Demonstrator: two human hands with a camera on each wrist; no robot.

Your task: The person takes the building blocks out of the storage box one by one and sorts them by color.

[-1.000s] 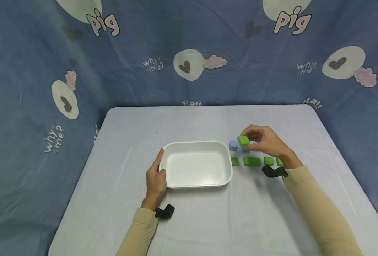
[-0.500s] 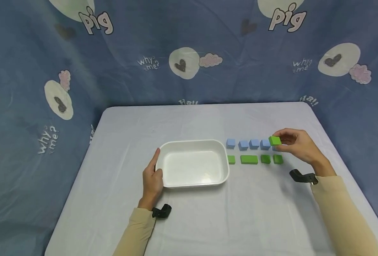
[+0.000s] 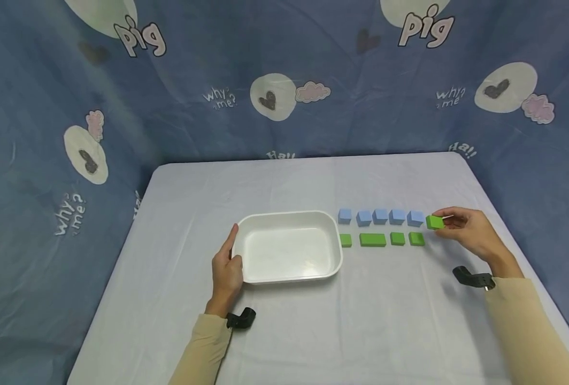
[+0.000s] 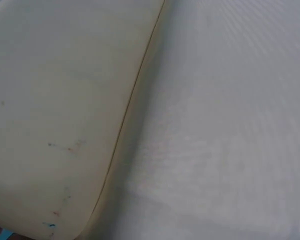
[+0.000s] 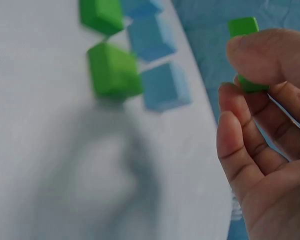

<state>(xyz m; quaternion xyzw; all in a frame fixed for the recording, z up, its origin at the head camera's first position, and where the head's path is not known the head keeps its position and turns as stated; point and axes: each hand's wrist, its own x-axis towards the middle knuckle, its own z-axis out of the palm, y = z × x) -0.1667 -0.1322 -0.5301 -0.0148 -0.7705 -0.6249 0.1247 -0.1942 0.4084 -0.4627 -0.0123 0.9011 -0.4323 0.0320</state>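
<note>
My right hand (image 3: 474, 235) pinches a small green block (image 3: 435, 222) between thumb and fingers at the right end of the rows. In the right wrist view, the thumb covers the middle of that block. The left hand (image 3: 227, 272) holds the left edge of a white rectangular tray (image 3: 289, 279), its thumb at the rim and index finger stretched along the side. Nothing lies in the tray. Several blue blocks (image 3: 380, 216) form a row to the tray's right. Nearer to me, several green blocks (image 3: 373, 240) form another, one partly hidden behind the tray's rim.
A white cloth (image 3: 284, 331) covers the table. Behind and beside it hangs a blue printed curtain (image 3: 207, 128). Black wrist cameras sit on both wrists, the right one (image 3: 474, 278) above the cloth. The left wrist view shows mostly the tray's pale outer surface (image 4: 65, 100).
My right hand has carried the green block rightward past the blue row and then slightly toward me, uncovering the blue blocks. The left hand keeps its hold on the tray.
</note>
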